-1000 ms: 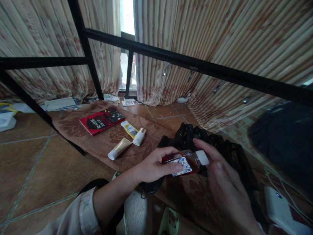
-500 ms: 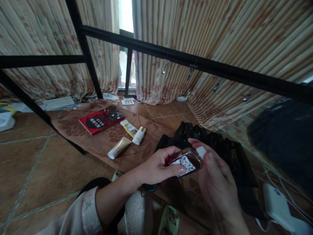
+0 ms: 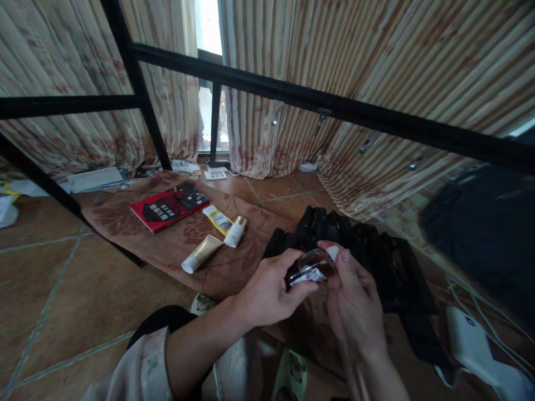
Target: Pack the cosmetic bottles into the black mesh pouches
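A clear bottle (image 3: 310, 265) with dark reddish contents and a patterned label is held low over the brown cloth. My left hand (image 3: 273, 287) wraps round its body, the thumb along the label side. At the bottle's right end, the thumb and fingers of my right hand (image 3: 355, 284) close on its white cap (image 3: 333, 252). Whether the cap is loose or still seated cannot be made out. Just behind the hands lies a heap of black fabric or a bag (image 3: 330, 225). A gold tube (image 3: 203, 253) and a small white bottle (image 3: 235, 231) lie to the left.
On the brown patterned cloth (image 3: 234, 273) are a red and black book (image 3: 169, 206) and a yellow and white packet (image 3: 217, 219). A black metal frame (image 3: 251, 81) crosses in front of the curtains. A white device (image 3: 468, 334) with cables sits at right.
The bottle has tilted, its label now seen more edge-on. My right hand has moved a little left and turned, its fingers closing more tightly round the cap. The view has shifted slightly.
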Available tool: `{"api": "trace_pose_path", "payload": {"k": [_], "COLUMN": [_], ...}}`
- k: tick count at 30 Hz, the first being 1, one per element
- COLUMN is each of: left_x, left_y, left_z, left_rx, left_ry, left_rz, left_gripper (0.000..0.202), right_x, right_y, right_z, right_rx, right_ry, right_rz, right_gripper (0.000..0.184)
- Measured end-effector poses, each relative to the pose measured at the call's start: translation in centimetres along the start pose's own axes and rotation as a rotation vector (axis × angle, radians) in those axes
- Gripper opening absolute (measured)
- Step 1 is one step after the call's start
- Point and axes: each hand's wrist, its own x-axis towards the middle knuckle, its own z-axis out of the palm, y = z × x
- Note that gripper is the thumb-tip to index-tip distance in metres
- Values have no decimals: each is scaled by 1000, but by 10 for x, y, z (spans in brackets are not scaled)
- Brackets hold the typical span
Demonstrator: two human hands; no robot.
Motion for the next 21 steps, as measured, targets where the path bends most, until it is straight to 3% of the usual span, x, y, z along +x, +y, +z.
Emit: {"api": "trace_pose_path", "payload": {"k": [6, 11, 17, 21], "left_x": [-1, 5, 10, 9], "left_y": [0, 0, -7, -7], "left_z": [1, -4, -10, -13], "left_rx": [33, -172, -343, -272], "left_ry": [-3, -76, -23, -26], "left_rz": [-12, -36, -111, -116], "left_gripper": [29, 37, 35, 39], "right_x": [3, 7, 5, -1], "right_y": [9, 4, -4, 6], "right_z": [-3, -17, -16, -5], "right_rx": [-49, -46, -97, -44], "right_ry": [10, -145, -416, -378], "right_rz": [-39, -98, 91, 186], "right_gripper": [39, 48, 46, 40]}}
